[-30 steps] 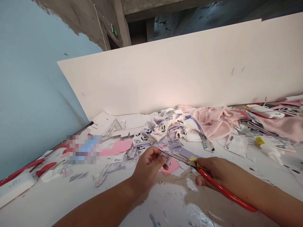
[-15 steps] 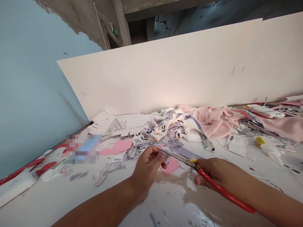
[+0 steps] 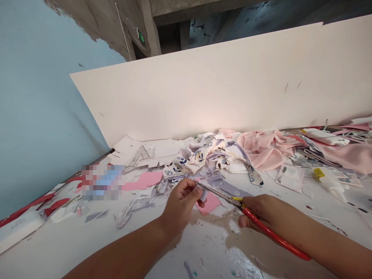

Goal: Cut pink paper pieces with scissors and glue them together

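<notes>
Head view, lower middle: the left hand (image 3: 181, 205) pinches a small lilac fabric scrap (image 3: 204, 195) in tight fingertips above pink paper (image 3: 209, 204), the right hand (image 3: 261, 212) wraps red-handled scissors (image 3: 273, 232) reaching it, no finished cut visible, offcuts (image 3: 165, 188) strewn nearby.

The scissors (image 3: 270, 228) are red and yellow; the fabric (image 3: 197, 157), blue-flowered white.

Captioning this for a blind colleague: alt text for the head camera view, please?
The right hand holds red-handled scissors, blades reaching a small pale scrap pinched in the left hand, above a scrap-strewn white table. Floral fabric and pink cloth lie heaped behind.
</notes>
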